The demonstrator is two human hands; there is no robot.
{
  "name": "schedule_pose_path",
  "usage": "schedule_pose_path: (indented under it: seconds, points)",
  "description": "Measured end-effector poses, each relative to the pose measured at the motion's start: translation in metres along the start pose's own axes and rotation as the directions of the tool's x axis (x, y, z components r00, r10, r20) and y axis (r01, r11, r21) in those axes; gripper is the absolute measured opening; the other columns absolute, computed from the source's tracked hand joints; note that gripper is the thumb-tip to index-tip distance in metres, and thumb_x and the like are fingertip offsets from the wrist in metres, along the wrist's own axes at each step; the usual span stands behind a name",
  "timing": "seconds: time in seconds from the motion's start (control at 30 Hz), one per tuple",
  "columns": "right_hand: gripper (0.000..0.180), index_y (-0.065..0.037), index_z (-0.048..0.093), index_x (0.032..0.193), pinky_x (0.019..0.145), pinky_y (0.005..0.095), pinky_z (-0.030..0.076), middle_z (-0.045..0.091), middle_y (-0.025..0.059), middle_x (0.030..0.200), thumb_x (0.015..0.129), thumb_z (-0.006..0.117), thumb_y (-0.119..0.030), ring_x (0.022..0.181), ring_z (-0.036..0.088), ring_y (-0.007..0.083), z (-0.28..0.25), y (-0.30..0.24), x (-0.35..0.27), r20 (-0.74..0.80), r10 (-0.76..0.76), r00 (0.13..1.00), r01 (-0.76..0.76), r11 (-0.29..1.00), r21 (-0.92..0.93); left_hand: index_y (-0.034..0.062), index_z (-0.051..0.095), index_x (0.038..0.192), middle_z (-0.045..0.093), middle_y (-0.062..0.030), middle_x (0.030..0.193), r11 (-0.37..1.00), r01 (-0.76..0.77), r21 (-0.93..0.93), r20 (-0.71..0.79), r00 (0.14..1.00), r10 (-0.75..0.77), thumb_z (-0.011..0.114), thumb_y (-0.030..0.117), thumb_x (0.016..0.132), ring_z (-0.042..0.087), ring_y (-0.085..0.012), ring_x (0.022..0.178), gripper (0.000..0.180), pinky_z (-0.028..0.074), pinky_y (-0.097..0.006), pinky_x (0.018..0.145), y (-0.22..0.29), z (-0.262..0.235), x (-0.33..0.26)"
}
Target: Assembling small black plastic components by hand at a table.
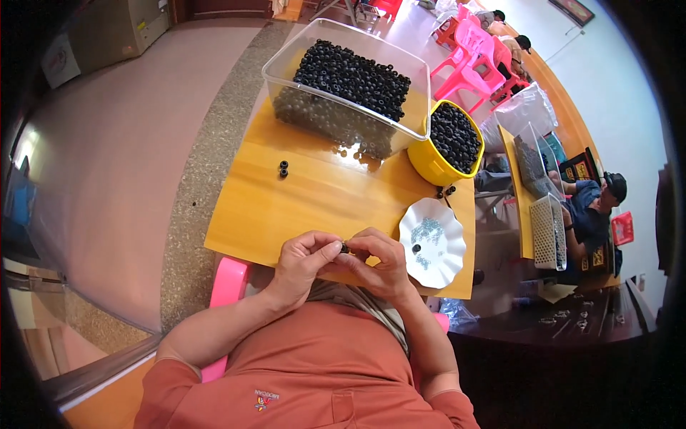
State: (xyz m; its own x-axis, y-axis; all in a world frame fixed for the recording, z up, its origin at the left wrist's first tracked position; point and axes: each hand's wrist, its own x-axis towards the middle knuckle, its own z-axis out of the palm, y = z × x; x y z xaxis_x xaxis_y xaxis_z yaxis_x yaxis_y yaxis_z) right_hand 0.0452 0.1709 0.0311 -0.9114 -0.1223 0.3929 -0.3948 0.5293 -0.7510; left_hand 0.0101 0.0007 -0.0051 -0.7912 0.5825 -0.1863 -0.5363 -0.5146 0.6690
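Near the table's front edge my left hand (304,261) and my right hand (381,263) meet, fingertips pinched together. Between them is a small black round part (345,248), mostly covered by the fingers. Just right of my right hand stands a white dish with a wavy rim (452,266). In it lie small pale-blue clear pieces (427,231) and one black ring-shaped part (416,248). Two more black parts (284,169) sit on the wooden table (257,214), farther off to the left. A few others (446,191) lie beyond the dish.
A clear plastic bin (336,96) full of black parts stands at the table's far side. Right of it is a yellow tub (429,164), also full of them. Pink chairs (468,57) and a person (593,214) at another table (522,207) are off to the right.
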Motion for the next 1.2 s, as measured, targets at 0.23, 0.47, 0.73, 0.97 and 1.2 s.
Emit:
schedule_pose_path:
  seconds: [0.23,0.47,0.73,0.97,1.2]
  points:
    - [0.019,0.000,0.065,0.089,0.056,0.0238,0.047,0.062,0.0089,0.077,0.074,0.076,-0.001,0.063,0.059,0.0132,0.002,0.003,-0.006,-0.044,0.012,0.999,-0.011,1.000,0.020,-0.0016,0.059,0.105,0.065,-0.0086,0.097,0.997,0.042,0.061,0.021,0.999,-0.044,0.057,0.008,0.093,0.064,-0.0148,0.087,0.016,0.055,-0.029,0.079,0.000,-0.002,0.001]
    - [0.021,-0.001,0.065,0.094,0.056,0.0262,0.048,0.062,0.0094,0.080,0.075,0.075,-0.003,0.064,0.061,0.0165,0.003,0.009,-0.011,-0.040,0.004,0.999,-0.001,0.998,0.060,-0.0020,0.058,0.105,0.064,-0.0098,0.098,0.998,0.068,0.012,0.050,0.996,-0.069,0.058,0.004,0.090,0.064,-0.0167,0.088,0.016,0.055,-0.030,0.080,0.000,-0.005,0.002]
    - [0.027,-0.002,0.064,0.099,0.057,0.0228,0.048,0.061,0.0099,0.090,0.074,0.075,0.000,0.067,0.059,0.0128,0.006,0.005,-0.016,-0.067,0.019,0.998,-0.016,0.999,0.049,-0.0015,0.059,0.102,0.066,-0.0094,0.095,0.994,0.111,-0.022,0.020,0.994,-0.111,0.064,0.003,0.087,0.065,-0.0132,0.083,0.017,0.054,-0.025,0.075,0.004,0.001,0.001]
    - [0.027,-0.001,0.063,0.096,0.056,0.0243,0.048,0.059,0.0099,0.090,0.072,0.075,0.002,0.065,0.059,0.0141,0.005,0.003,-0.013,-0.054,-0.048,0.997,0.048,0.999,-0.009,-0.0001,0.060,0.097,0.066,-0.0081,0.091,0.993,0.121,0.010,0.028,0.992,-0.121,0.066,0.003,0.085,0.064,-0.0124,0.081,0.014,0.054,-0.025,0.074,0.005,0.001,0.001]
    - [0.024,-0.001,0.064,0.093,0.056,0.0250,0.048,0.060,0.0100,0.089,0.072,0.073,0.004,0.066,0.059,0.0150,-0.016,-0.011,-0.020,0.032,0.025,0.999,-0.023,0.998,-0.062,0.0009,0.062,0.096,0.065,-0.0068,0.090,0.979,0.163,0.123,0.032,0.985,-0.168,0.067,0.004,0.085,0.064,-0.0138,0.078,0.013,0.056,-0.028,0.073,0.005,0.001,0.000]
